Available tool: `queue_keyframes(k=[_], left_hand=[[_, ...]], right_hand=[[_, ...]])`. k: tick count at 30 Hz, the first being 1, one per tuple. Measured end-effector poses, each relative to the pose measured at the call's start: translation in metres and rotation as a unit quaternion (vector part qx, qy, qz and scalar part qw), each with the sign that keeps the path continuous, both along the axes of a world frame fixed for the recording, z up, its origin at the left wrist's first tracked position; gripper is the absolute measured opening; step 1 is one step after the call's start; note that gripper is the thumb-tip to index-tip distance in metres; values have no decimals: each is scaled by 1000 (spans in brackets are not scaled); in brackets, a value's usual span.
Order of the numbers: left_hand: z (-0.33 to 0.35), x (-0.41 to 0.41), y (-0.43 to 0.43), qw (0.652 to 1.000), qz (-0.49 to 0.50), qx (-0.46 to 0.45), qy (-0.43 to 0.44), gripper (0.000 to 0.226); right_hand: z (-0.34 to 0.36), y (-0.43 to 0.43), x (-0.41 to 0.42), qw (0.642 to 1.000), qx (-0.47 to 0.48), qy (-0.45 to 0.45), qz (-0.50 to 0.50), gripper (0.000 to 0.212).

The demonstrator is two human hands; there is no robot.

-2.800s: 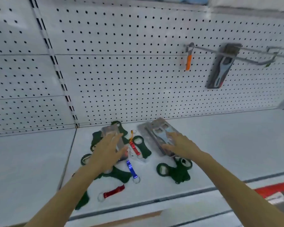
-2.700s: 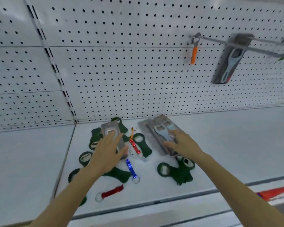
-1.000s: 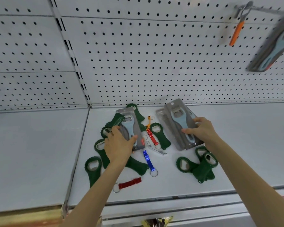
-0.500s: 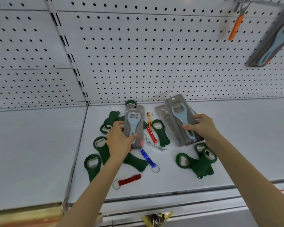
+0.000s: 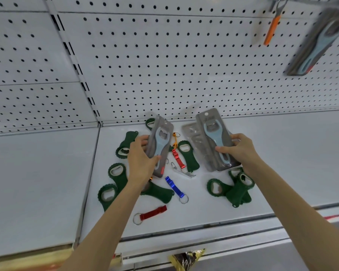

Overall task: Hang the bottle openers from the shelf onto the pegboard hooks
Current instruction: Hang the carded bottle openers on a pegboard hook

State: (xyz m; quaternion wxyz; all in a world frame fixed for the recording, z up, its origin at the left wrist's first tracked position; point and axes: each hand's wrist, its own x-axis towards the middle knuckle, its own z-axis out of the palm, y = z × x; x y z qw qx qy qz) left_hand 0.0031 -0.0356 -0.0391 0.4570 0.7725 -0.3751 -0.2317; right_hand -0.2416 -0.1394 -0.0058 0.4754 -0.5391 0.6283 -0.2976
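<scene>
Since the earlier frame, both packs have risen off the shelf (image 5: 294,157). The left hand (image 5: 140,160) grips the left pack (image 5: 162,136) and the right hand (image 5: 242,150) grips the right pack (image 5: 210,130). Each pack extends above its fingers.

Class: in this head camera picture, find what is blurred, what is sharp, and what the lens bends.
Head view: the hanging pack and orange opener, top right, are smeared; the left pack in the left hand and right pack in the right hand look sharp; pegboard rows curve; shadows are faint.
</scene>
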Motion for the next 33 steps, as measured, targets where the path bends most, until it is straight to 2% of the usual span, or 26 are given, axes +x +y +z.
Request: queue_keyframes(k=[3, 7, 10, 16, 22, 25, 30, 33], left_hand=[[5, 0, 1, 998, 21, 24, 47, 79], [9, 8, 4, 990, 19, 42, 132, 52], [15, 14, 8, 981, 14, 22, 192, 38], [38, -2, 18, 962, -1, -37, 271, 28], [64, -44, 37, 901, -118, -121, 399, 34], [72, -69, 47, 891, -163, -130, 403, 34], [87, -115, 56, 893, -207, -144, 373, 32], [89, -147, 59, 896, -217, -151, 358, 34]], right_hand=[[1, 3, -2, 1000, 5, -26, -11, 63], [5, 8, -8, 994, 17, -109, -14, 54], [8, 15, -12, 987, 27, -160, -4, 42], [14, 38, -20, 972, 37, -233, 15, 35], [27, 57, -40, 962, 14, -265, 64, 34], [36, 66, -55, 961, -5, -265, 78, 30], [54, 77, -90, 955, -26, -280, 88, 52], [61, 83, -123, 949, -26, -296, 101, 48]])
